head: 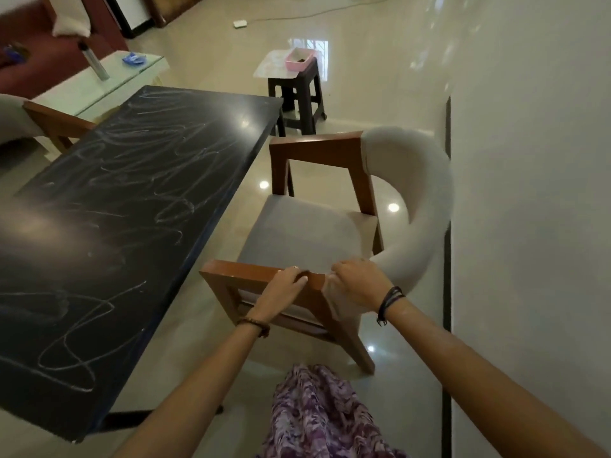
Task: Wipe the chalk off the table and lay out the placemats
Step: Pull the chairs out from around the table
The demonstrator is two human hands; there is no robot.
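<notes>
One view only, from the person's head, looking forward and steeply down, tilted. The chair sits close below at centre; the table runs left of it, the stool beyond it, farther off.

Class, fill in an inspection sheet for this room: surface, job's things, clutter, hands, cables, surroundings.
Surface: black table covered in chalk scribbles, unwiped.
Job's things: no cloth or placemats seen.
Clutter: nothing seen on the table.
Hands: left hand grips the wooden armrest of the chair; right hand grips its padded back.
Cables: white cable along the far floor.
Surroundings: dark stool carrying a pink tray; glass side table with a metal bottle.
</notes>
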